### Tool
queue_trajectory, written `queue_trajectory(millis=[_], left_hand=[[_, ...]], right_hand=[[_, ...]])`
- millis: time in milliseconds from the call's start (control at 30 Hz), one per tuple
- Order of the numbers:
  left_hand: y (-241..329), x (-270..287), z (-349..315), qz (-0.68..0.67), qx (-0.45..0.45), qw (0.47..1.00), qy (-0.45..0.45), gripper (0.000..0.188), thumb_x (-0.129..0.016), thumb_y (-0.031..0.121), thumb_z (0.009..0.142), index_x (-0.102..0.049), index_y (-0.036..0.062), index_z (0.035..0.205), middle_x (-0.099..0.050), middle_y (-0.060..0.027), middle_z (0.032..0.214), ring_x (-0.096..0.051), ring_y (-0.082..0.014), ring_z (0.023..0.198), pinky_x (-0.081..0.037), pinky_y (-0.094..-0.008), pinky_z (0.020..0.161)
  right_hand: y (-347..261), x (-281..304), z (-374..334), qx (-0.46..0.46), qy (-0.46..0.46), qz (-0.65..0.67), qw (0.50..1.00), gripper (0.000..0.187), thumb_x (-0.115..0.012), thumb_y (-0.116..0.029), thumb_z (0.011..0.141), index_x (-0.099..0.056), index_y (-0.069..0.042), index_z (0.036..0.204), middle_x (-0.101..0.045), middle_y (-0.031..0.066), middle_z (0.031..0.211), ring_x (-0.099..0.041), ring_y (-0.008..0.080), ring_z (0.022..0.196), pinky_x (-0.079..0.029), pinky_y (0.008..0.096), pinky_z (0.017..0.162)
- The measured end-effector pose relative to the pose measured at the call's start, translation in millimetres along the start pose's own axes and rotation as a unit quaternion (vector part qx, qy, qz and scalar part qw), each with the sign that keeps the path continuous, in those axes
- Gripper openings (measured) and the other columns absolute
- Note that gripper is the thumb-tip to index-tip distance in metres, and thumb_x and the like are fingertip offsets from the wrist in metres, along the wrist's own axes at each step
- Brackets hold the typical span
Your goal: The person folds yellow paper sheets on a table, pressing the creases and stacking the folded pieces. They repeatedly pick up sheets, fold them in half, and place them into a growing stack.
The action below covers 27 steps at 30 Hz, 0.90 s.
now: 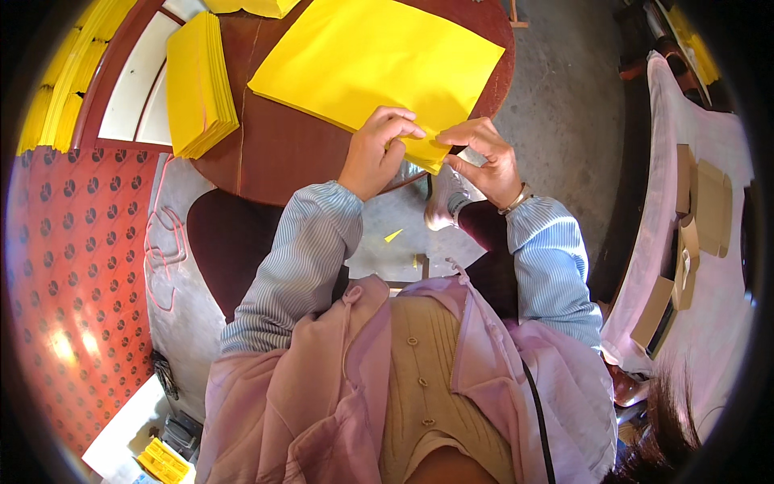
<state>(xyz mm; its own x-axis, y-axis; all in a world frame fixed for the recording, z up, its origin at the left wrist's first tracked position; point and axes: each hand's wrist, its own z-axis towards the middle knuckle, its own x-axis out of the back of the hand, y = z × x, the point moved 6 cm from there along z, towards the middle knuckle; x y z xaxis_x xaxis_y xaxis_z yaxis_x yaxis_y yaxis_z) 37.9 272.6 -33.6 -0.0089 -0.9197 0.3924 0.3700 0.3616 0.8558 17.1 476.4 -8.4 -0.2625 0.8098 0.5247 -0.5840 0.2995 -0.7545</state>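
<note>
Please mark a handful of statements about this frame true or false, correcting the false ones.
1. Both the left hand and the right hand are at the near corner of the large yellow sheets. True.
2. The bundled yellow stack stands at the right side of the table. False: it is at the left side of the table.
3. A small yellow scrap lies on the floor. True.
4. The person's sleeves are plain red. False: the sleeves are striped pale blue and white.
5. A bracelet shows on the right wrist. True.
</note>
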Motion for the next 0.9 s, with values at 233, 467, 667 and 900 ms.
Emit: queue_trajectory(millis=[233, 467, 667, 900], left_hand=[[3, -3, -1, 0.011, -0.011, 1.000, -0.014, 0.030, -0.059, -0.005, 0.083, -0.076, 0.0070, 0.105, -0.066, -0.0133, 0.123, -0.065, -0.0306, 0.117, -0.053, -0.0372, 0.099], [-1, -4, 0, 0.003, -0.002, 1.000, -0.030, 0.019, -0.076, 0.004, 0.085, -0.076, 0.0066, 0.104, -0.065, -0.0113, 0.126, -0.065, -0.0279, 0.118, -0.053, -0.0374, 0.100], [-10, -4, 3, 0.009, 0.014, 1.000, 0.002, 0.016, -0.080, 0.008, 0.087, -0.074, 0.0030, 0.102, -0.067, -0.0131, 0.122, -0.068, -0.0254, 0.113, -0.054, -0.0351, 0.098], [-17, -6, 3, -0.071, 0.064, 0.995, 0.011, 0.011, -0.075, 0.005, 0.093, -0.073, -0.0006, 0.102, -0.066, -0.0121, 0.122, -0.067, -0.0206, 0.113, -0.055, -0.0317, 0.100]], right_hand=[[9, 0, -8, -0.009, 0.011, -0.001, 1.000, 0.019, -0.087, -0.006, 0.083, -0.080, -0.007, 0.101, -0.075, 0.0045, 0.098, -0.067, 0.0195, 0.093, -0.053, 0.0342, 0.084], [43, -16, -17, -0.154, 0.038, 0.164, 0.974, 0.014, -0.086, -0.007, 0.087, -0.078, -0.005, 0.098, -0.070, -0.0006, 0.090, -0.061, 0.0077, 0.077, -0.050, 0.0242, 0.072], [38, -16, -18, -0.151, 0.065, 0.183, 0.969, 0.020, -0.087, -0.005, 0.086, -0.076, -0.004, 0.103, -0.066, -0.0025, 0.087, -0.059, 0.0060, 0.076, -0.049, 0.0229, 0.071], [25, -12, -16, -0.090, 0.056, 0.107, 0.989, 0.022, -0.086, -0.004, 0.086, -0.081, -0.006, 0.107, -0.070, 0.0023, 0.091, -0.064, 0.0097, 0.077, -0.052, 0.0250, 0.071]])
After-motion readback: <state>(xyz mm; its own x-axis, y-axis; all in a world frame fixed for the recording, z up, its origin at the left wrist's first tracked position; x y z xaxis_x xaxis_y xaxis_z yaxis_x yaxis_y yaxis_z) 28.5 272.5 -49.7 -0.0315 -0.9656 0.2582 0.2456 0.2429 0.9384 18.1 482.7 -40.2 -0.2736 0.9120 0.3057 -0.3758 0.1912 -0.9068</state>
